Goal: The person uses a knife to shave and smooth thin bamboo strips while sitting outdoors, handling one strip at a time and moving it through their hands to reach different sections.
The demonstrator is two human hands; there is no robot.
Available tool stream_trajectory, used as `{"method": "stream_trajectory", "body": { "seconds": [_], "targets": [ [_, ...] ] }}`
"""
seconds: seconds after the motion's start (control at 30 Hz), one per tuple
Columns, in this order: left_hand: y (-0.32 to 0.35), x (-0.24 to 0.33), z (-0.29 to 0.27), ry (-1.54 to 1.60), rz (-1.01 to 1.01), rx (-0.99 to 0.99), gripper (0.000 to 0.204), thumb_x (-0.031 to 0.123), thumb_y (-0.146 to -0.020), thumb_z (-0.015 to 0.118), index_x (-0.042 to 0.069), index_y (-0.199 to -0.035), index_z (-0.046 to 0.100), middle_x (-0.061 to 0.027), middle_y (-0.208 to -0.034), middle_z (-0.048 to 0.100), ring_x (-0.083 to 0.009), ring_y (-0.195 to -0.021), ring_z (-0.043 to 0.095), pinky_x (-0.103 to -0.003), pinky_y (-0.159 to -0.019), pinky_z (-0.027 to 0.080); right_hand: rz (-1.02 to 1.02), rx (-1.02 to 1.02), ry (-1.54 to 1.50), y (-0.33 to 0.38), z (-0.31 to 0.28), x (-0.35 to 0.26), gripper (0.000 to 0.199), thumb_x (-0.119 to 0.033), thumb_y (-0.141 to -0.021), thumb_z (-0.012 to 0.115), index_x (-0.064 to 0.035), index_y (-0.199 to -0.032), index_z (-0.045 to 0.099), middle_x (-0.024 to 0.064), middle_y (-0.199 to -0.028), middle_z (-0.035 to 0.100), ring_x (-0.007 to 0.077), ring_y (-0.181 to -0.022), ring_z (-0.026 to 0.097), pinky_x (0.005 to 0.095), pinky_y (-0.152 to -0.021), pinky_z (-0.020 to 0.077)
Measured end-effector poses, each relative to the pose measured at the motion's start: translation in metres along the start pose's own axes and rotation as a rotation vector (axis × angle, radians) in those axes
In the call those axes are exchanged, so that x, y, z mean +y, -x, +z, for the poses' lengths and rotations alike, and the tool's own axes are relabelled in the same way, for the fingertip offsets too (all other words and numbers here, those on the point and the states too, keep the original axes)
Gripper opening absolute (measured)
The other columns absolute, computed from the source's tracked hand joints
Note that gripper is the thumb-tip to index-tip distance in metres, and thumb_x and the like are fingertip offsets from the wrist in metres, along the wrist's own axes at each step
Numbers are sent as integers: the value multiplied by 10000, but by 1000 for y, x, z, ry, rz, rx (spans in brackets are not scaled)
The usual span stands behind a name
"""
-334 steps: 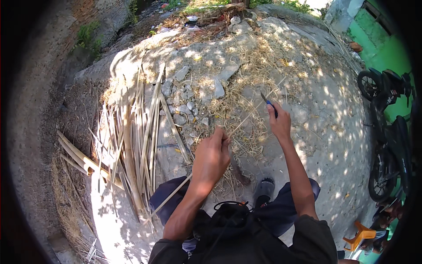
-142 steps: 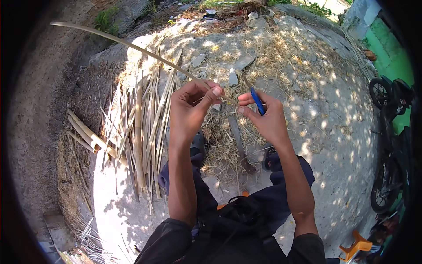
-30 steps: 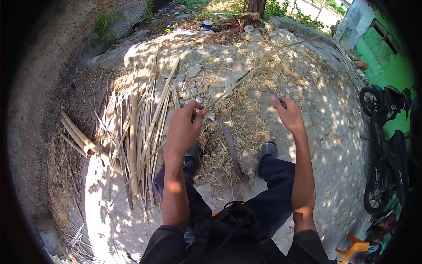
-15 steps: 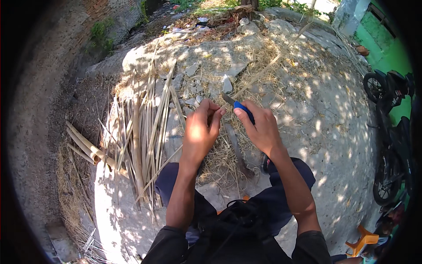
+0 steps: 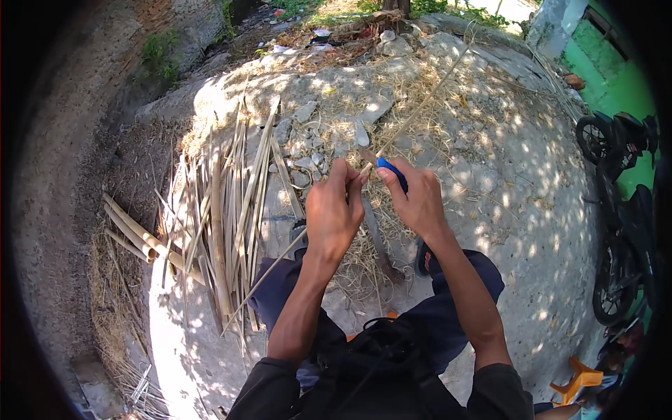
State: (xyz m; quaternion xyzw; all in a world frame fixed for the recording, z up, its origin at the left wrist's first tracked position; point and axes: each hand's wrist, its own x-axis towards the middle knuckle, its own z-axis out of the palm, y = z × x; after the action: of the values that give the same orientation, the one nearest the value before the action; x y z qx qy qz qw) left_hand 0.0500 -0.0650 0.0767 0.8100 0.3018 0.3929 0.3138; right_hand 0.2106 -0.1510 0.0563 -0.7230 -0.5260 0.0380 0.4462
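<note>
head view, single entry.
- left hand [image 5: 334, 213]: fingers clenched on a long thin bamboo strip [image 5: 420, 108], gripping it near the middle; the strip runs from beside the left knee up and away past the rubble.
- right hand [image 5: 418, 199]: fingers clenched round a blue-handled knife [image 5: 392, 172], blade end just beside the left fingertips, touching or nearly touching the strip.
- pile of split bamboo slats [image 5: 231, 203]: on the ground to the left, well apart from the hands.
- shavings and straw [image 5: 364, 259]: under the hands, between the knees.
- parked motorbikes [image 5: 623, 210]: far right.
- risk, judged: blade so near the left fingertips could slip along the strip and cut them; the thin strip could snap or split off-line under uneven pressure.
</note>
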Motion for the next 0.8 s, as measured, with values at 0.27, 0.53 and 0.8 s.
{"method": "stream_trajectory", "body": {
  "seconds": [0.27,0.53,0.8],
  "targets": [
    [0,-3,1,-47,-7,30,150,2,-995,718,-16,-969,572,-223,-857,765,-379,-761,780,-433,-630,549,-21,3,66,-3,7,3,389,-446,-1094,646,-69,-1020,701,170,-685,672,392,-637,693,493,-593,511],
    [-1,-1,-2,-141,-59,0,187,45,-993,742,-26,-927,582,-216,-782,730,-384,-667,721,-467,-594,494,15,5,153,0,16,12,430,-461,-1102,621,-47,-1028,712,195,-743,693,419,-712,708,493,-646,523],
    [-1,-34,-52,-216,-134,27,187,119,-1015,741,-25,-960,635,-222,-734,705,-392,-650,691,-480,-609,481,268,217,207,-27,-33,87,497,-447,-1133,540,16,-1075,709,181,-738,670,365,-690,673,476,-690,494]
  ]
}}
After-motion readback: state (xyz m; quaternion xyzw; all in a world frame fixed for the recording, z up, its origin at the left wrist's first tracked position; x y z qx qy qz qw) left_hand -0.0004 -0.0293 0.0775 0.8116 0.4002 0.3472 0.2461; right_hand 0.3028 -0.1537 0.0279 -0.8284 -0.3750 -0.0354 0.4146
